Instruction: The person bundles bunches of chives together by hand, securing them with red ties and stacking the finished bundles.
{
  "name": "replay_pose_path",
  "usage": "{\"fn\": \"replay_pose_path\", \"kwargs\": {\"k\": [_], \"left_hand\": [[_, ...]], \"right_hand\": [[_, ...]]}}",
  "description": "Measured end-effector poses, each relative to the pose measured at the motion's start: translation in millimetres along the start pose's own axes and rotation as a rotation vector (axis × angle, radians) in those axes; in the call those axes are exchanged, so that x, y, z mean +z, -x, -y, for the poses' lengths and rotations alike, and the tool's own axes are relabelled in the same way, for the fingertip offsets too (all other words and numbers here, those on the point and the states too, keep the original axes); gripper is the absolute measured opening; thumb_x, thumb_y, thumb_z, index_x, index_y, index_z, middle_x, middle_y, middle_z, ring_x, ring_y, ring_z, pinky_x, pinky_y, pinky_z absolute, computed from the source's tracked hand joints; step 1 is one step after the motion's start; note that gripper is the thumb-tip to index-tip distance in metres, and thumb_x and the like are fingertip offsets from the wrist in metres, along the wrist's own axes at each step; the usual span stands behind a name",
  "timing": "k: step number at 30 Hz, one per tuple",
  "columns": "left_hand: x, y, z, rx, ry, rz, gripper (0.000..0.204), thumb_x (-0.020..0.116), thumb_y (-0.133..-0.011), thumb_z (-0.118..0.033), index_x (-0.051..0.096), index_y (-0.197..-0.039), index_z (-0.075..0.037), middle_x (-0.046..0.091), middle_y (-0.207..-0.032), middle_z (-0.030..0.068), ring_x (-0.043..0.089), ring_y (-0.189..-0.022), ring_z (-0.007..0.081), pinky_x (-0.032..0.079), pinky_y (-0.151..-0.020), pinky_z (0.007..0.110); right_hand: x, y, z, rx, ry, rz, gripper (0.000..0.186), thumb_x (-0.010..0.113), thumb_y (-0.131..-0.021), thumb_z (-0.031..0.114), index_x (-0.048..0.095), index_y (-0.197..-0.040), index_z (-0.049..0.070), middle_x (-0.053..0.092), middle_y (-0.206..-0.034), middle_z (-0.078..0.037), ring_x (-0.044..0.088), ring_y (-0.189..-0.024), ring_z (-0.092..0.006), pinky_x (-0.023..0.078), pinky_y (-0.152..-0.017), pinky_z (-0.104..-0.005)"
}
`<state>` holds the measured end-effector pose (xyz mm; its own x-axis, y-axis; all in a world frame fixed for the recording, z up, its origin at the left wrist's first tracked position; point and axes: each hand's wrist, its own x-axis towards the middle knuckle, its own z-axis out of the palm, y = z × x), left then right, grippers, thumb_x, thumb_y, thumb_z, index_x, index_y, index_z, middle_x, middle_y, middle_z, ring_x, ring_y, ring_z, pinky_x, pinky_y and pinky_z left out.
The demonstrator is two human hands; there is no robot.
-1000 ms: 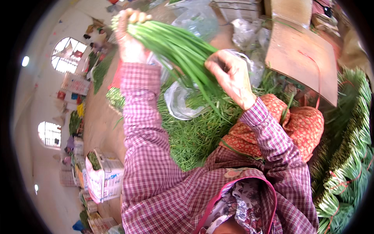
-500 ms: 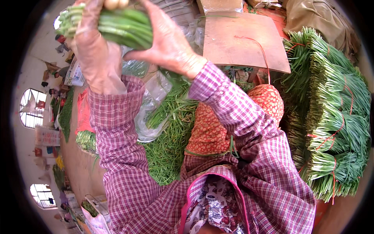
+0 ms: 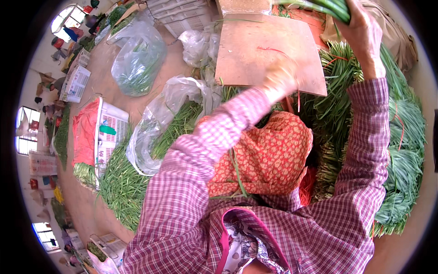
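At the top right edge, my right hand (image 3: 363, 34) is closed round a bunch of long green stalks (image 3: 326, 6), partly out of the picture. My left hand (image 3: 280, 78) is smeared by motion over the near edge of a flat brown board (image 3: 246, 50). A thin red tie (image 3: 299, 101) lies across that board and hangs over its near edge, close to my left hand. Whether those fingers touch the tie does not show. Below the board, a red and yellow floral cloth (image 3: 269, 150) covers my legs.
Tied bunches of green stalks (image 3: 404, 155) are stacked at the right. Loose greens (image 3: 123, 182) and an open clear plastic bag (image 3: 141, 155) lie at the left. Farther off are a filled clear bag (image 3: 139, 64), a white crate (image 3: 112, 132) with red cloth, and stacked white crates (image 3: 182, 16).
Both hands were together at the upper left with the bunch. My right hand has carried it to the upper right; my left has let go and moved right, over the board. The view has shifted.
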<state>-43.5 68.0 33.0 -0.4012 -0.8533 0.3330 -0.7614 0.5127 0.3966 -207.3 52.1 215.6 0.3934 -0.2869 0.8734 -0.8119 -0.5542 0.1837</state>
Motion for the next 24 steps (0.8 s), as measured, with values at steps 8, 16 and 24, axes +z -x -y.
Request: {"fn": "replay_pose_path", "kwargs": {"k": [8,16,24], "left_hand": [[73,-19,18,-0.189,-0.327,0.315,0.072,0.066,-0.08,-0.051,0.043,-0.141,-0.021,0.035,-0.147,0.0178,0.026,-0.14,0.0342,0.026,-0.111,0.052],[52,-1,85,-0.106,-0.237,0.246,0.063,0.064,-0.085,-0.037,0.045,-0.137,-0.007,0.041,-0.144,0.0112,0.033,-0.137,0.0309,0.029,-0.112,0.045],[28,23,86,-0.08,-0.283,0.347,0.057,0.062,-0.084,-0.04,0.053,-0.13,-0.007,0.045,-0.141,0.0128,0.036,-0.134,0.0327,0.034,-0.107,0.047]], "right_hand": [[117,100,-23,0.034,-0.05,0.498,0.048,0.069,-0.076,0.016,0.055,-0.121,0.026,0.064,-0.086,-0.006,0.066,-0.076,-0.0303,0.052,-0.062,-0.043],[194,106,8,0.008,-0.131,0.605,0.043,0.067,-0.079,0.019,0.056,-0.12,0.026,0.066,-0.083,-0.007,0.066,-0.073,-0.0327,0.051,-0.06,-0.0435],[215,100,16,0.016,-0.229,0.676,0.053,0.072,-0.076,0.025,0.053,-0.125,0.027,0.066,-0.092,-0.008,0.065,-0.081,-0.0336,0.052,-0.065,-0.0442]]}}
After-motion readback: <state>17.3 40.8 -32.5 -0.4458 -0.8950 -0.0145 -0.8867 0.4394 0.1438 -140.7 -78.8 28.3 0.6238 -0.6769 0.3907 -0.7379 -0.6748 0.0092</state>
